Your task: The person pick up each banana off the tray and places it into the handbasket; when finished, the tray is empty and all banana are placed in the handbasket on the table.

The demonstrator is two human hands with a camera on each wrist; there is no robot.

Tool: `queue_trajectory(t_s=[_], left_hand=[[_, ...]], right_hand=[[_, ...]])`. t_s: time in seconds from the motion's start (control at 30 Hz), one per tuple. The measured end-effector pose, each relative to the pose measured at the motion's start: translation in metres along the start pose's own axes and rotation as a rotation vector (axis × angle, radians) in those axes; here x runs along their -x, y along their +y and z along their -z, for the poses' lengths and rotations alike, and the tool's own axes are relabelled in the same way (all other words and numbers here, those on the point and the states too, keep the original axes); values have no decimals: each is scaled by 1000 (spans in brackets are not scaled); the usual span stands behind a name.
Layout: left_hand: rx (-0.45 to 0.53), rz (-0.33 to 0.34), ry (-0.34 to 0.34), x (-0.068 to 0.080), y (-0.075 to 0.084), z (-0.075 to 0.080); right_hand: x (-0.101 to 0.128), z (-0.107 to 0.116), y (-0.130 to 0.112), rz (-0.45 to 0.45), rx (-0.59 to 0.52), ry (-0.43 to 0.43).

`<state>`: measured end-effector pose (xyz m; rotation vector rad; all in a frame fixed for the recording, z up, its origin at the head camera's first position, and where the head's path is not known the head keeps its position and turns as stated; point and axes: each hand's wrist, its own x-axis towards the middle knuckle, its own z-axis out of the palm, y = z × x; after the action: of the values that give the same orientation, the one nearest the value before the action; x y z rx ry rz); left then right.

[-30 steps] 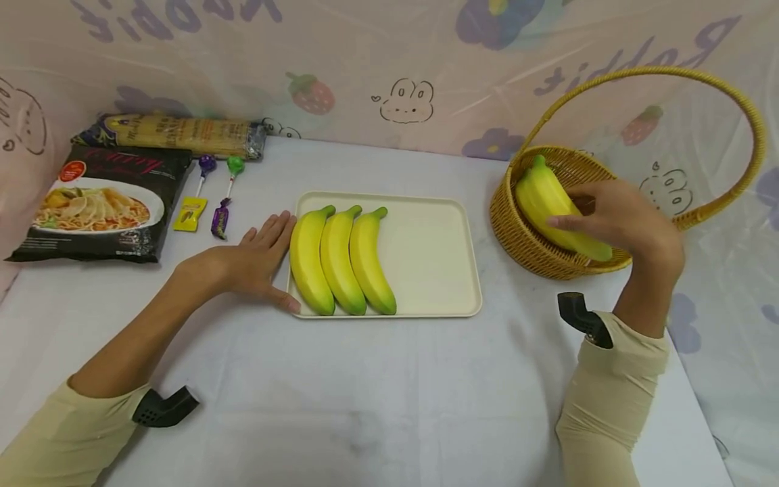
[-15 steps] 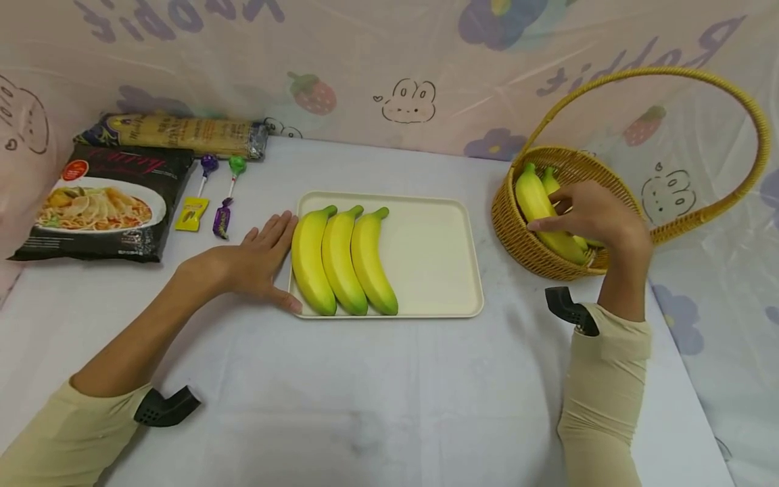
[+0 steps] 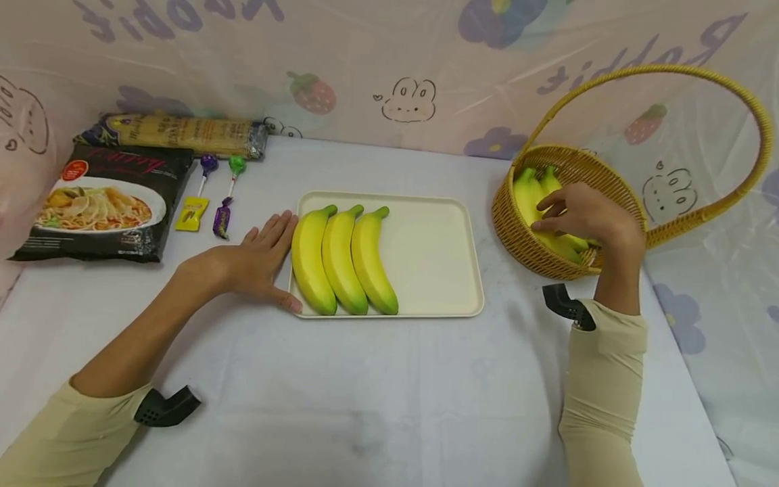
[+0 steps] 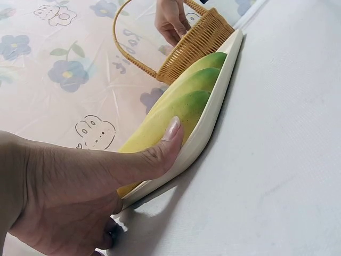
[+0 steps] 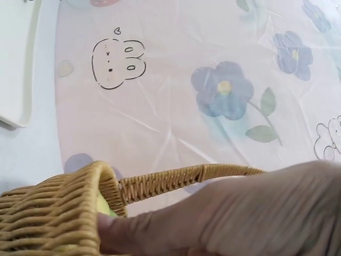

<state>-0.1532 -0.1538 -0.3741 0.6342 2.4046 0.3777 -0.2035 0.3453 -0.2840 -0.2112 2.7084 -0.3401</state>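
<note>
L hand (image 3: 258, 260) flat, fingers straight; R hand (image 3: 587, 216) curled.

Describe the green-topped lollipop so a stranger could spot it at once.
Start at the cream tray in the middle of the table and look left, past the left hand. Two lollipops lie side by side there; the green-topped lollipop is the one nearer the tray, while the other lollipop has a purple top.

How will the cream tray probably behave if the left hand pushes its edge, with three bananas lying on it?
The tray looks stiff and flat, so it would likely slide on the white tablecloth rather than bend. Its rim is low, so the three bananas might rock or shift. They sit at the side of the left hand, so that end is probably heavier.
</note>
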Motion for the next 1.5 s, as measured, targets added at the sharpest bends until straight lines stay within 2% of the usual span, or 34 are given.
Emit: queue_trajectory(t_s=[0.13,0.23,0.47,0.9,1.13,1.5], left_hand=[[7,-1,0,0,0,0],[16,-1,0,0,1,0],[5,4,1,0,1,0],[35,-12,24,1,-1,-3],[11,-3,10,1,2,0],[4,11,-3,0,2,-1]], right_hand=[[-7,-4,3,11,13,-48],[-8,-6,4,-20,10,-84],[-7,-6,4,-46,17,-109],[4,2,0,-53,4,-5],[17,8,-11,-55,4,55],[26,9,-29,20,-12,109]])
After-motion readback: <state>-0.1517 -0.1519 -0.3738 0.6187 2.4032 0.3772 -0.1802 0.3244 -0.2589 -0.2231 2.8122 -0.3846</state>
